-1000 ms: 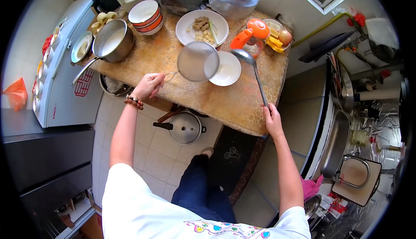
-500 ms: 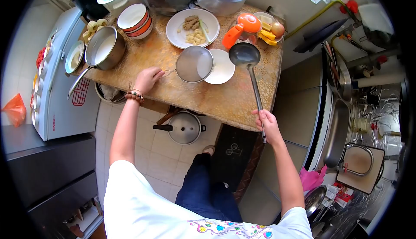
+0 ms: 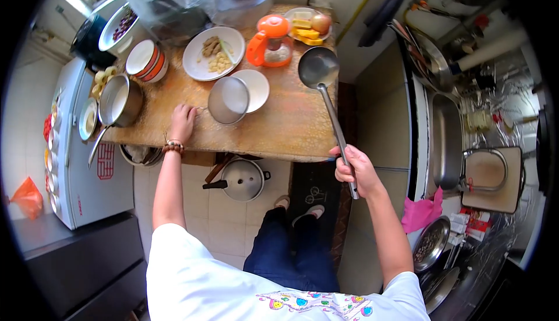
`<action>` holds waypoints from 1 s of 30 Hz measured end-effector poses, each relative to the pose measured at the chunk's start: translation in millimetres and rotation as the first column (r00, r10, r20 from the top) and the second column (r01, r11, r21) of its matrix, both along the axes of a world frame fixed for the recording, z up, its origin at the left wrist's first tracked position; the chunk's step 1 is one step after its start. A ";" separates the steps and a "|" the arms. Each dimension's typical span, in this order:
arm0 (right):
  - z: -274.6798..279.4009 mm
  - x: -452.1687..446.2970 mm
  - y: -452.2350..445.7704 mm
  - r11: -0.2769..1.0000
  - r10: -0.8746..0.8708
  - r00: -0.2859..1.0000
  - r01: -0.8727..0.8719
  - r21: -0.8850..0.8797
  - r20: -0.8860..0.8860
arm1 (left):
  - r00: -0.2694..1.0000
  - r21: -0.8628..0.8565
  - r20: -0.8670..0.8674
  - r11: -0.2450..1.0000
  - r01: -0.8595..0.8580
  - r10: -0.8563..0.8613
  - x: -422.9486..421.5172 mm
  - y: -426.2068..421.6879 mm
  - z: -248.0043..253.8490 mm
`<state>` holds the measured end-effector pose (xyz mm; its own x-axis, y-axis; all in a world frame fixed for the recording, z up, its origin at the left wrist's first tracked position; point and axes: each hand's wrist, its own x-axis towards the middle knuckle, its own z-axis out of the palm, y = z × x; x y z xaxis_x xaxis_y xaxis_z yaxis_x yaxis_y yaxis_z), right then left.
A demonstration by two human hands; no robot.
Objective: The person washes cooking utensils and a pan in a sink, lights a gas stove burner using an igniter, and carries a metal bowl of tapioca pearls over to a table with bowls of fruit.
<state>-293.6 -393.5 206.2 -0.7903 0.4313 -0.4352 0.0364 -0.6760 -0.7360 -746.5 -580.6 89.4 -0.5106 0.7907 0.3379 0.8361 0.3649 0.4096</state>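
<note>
- Left hand (image 3: 183, 122): fingers closed around the thin wire handle of a round mesh strainer (image 3: 227, 101), near the front edge of the worktop (image 3: 291, 126).
- Strainer: mesh overlaps the near-left part of a white bowl (image 3: 260, 91) in this view; can't tell if they touch.
- Right hand (image 3: 357, 172): gripping the lower handle of a metal ladle (image 3: 330, 111), handle end poking out below the fist.
- Ladle: bowl end up and away from the person, seen against the worktop's right end; hand just off the front edge.
- Behind the white bowl: white plate (image 3: 196, 68) with ginger, garlic cloves and a green stalk; orange-topped jug (image 3: 273, 27) just right of that.
- Far right corner: yellow pieces (image 3: 305, 31) beside an onion-like round thing (image 3: 320, 24).
- Left end: stacked bowls (image 3: 156, 69), orange bands on the sides; metal saucepan (image 3: 133, 106) with whitish contents, handle sticking out past the front edge.
- Floor: lidded pot (image 3: 242, 180) with a black handle, near the worktop's front edge.
</note>
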 end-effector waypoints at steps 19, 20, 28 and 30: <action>-27.1 292.4 46.3 0.461 -0.879 0.477 0.858 -0.226 0.021 | 0.834 0.385 0.539 0.915 -0.120 -0.118 232.1 121.7 125.5; -24.1 291.5 50.7 0.460 -0.882 0.472 0.857 -0.231 -0.006 | 0.727 0.299 0.659 0.954 -0.021 -0.191 301.1 149.7 139.3; -41.4 299.9 108.8 0.422 -0.902 0.412 0.905 0.061 0.126 | -0.214 0.040 0.926 0.484 0.874 0.311 663.4 365.2 95.7; -41.0 336.2 130.9 0.459 -0.888 0.300 0.642 0.614 0.350 | -0.296 -0.039 0.897 0.727 0.685 0.327 704.8 378.8 74.0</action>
